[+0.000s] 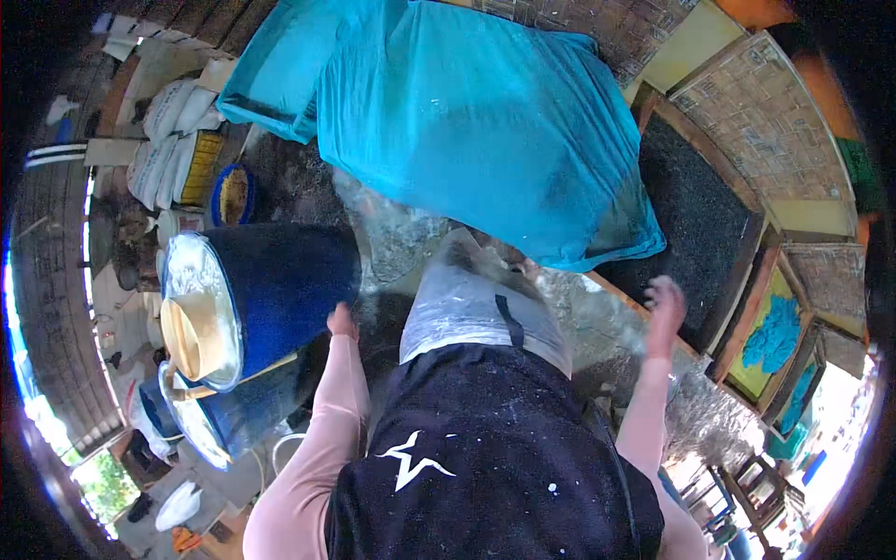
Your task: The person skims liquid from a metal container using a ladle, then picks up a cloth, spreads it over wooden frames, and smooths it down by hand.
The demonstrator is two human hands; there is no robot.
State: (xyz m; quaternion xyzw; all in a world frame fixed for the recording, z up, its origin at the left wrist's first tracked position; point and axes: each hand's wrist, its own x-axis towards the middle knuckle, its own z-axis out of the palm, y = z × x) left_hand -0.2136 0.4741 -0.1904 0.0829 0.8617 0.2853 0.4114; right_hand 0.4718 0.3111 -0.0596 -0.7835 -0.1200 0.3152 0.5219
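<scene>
My left hand (341, 321) hangs beside a large dark blue drum (294, 280); whether it touches the drum is hard to tell. Its fingers point away from me and mostly hide each other. On my other side, my right hand (666, 311) is raised near the edge of a wood-framed dark bed (689, 210), blurred, with nothing seen in it and its fingers apart. Before me a turquoise cloth (483, 133) covers something wide. A yellowish scoop-like container (189, 336) lies on the whitish top of the drum.
Stacked white sacks (175, 112) and a round blue-rimmed basin (233, 196) stand at the left. A second drum (259, 413) sits beside the first. Woven panels (766, 133) line the right, with a wooden frame holding crumpled turquoise cloth (772, 334). Grey powdery floor (392, 238) shows ahead.
</scene>
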